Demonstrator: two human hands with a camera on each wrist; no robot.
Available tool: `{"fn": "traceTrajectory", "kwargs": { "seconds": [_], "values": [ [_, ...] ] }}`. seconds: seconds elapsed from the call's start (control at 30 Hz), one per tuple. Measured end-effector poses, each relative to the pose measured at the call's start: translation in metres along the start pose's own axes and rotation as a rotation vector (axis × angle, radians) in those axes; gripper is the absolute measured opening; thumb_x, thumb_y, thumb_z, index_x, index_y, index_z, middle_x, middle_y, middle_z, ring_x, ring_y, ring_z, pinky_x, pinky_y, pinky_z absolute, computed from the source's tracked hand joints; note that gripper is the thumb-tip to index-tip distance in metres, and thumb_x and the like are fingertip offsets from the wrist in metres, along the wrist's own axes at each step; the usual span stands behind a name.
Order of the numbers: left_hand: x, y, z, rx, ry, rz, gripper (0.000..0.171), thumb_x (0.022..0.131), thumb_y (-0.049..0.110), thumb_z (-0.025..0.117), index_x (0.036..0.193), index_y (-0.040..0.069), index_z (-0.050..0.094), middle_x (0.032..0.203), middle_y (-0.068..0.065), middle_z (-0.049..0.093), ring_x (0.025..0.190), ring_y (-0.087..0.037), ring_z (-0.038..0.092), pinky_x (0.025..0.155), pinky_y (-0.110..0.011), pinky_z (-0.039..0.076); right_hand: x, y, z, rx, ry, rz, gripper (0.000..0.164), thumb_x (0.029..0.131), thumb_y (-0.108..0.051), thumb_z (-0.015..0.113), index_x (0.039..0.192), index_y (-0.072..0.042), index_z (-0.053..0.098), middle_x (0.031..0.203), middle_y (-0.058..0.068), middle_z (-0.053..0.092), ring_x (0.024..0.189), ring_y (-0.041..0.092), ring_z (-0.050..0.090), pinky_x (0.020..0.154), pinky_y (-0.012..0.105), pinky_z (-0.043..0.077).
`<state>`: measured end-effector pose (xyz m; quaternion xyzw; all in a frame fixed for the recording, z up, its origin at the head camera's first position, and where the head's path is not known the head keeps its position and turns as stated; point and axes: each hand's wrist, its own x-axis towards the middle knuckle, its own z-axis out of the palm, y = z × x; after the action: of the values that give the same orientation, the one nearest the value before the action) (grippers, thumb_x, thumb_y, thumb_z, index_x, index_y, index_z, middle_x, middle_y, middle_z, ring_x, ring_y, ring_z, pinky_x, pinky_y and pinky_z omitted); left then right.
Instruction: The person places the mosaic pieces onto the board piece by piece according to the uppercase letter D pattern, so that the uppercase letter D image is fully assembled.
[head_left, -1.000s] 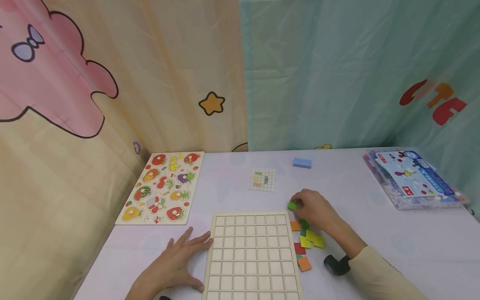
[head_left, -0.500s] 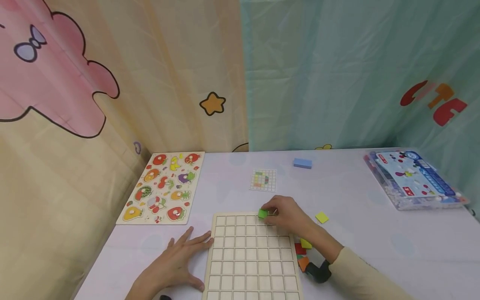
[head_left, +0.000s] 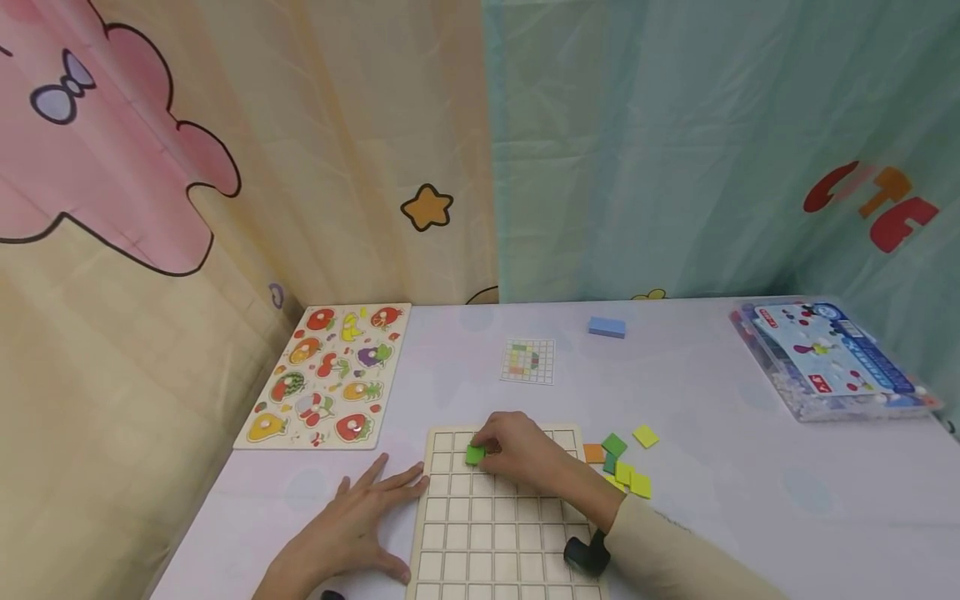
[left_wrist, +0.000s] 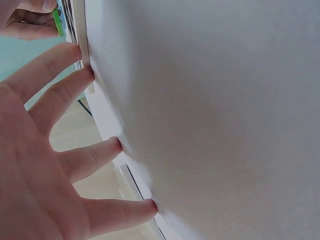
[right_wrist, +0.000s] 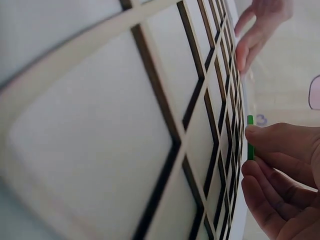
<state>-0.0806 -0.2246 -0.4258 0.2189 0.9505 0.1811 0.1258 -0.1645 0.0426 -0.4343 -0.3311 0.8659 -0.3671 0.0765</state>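
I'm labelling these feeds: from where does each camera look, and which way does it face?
Head: on the head, facing forward and down over the table to the curtain; left hand, right hand and right sleeve show.
Left wrist: on that wrist, facing past the left hand across the table; the right hand partly shows at top left.
Right wrist: on that wrist, looking across the grid board; the right hand shows at right, the left hand above it.
Shared: both wrist views show the green tile the right hand pinches.

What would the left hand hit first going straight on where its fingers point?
Likely the grid board: two fingertips of the left hand seem to be at its edge, though exact contact is hard to judge.
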Motion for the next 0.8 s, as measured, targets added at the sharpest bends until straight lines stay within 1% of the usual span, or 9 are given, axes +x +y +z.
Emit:
{"fn": "traceTrajectory", "kwargs": {
  "seconds": [0.27,0.53,0.7,0.8],
  "values": [
    [0.001,0.001,0.0,-0.009,-0.003,-0.023,0.107,0.047,0.062,0.084,0.142,0.023,0.055,0.154,0.008,0.041,0.144,-0.048,0.02,0.092,-0.085,0.018,0.008,-0.008,0.011,-0.02,-0.034,0.019,0.022,0.083,-0.003,0.073,0.104,-0.004,0.076,0.089,-0.003,0.064,0.072,0.003,0.051,0.065,0.019,0.047],
    [0.0,0.003,-0.001,-0.014,-0.004,-0.021,0.107,0.047,0.06,0.085,0.141,0.021,0.055,0.153,0.007,0.041,0.144,-0.048,0.02,0.092,-0.085,0.017,0.012,-0.013,0.012,-0.036,-0.028,0.044,0.023,0.079,0.0,0.074,0.101,-0.005,0.078,0.087,-0.002,0.065,0.072,0.003,0.052,0.065,0.018,0.047],
    [0.001,0.002,-0.001,-0.012,-0.002,-0.014,0.108,0.046,0.061,0.084,0.141,0.02,0.055,0.153,0.007,0.042,0.144,-0.048,0.02,0.092,-0.085,0.017,0.016,-0.018,0.011,-0.002,-0.04,0.081,0.025,0.075,0.004,0.076,0.099,-0.003,0.078,0.087,-0.001,0.067,0.072,0.002,0.054,0.065,0.017,0.048],
    [0.001,0.001,0.0,-0.006,-0.003,-0.008,0.108,0.046,0.063,0.083,0.141,0.019,0.056,0.153,0.005,0.042,0.143,-0.049,0.02,0.09,-0.086,0.018,0.018,-0.02,0.011,0.017,-0.049,0.101,0.025,0.075,0.005,0.077,0.099,-0.001,0.077,0.084,-0.001,0.067,0.069,0.002,0.053,0.063,0.018,0.048]
  ]
}}
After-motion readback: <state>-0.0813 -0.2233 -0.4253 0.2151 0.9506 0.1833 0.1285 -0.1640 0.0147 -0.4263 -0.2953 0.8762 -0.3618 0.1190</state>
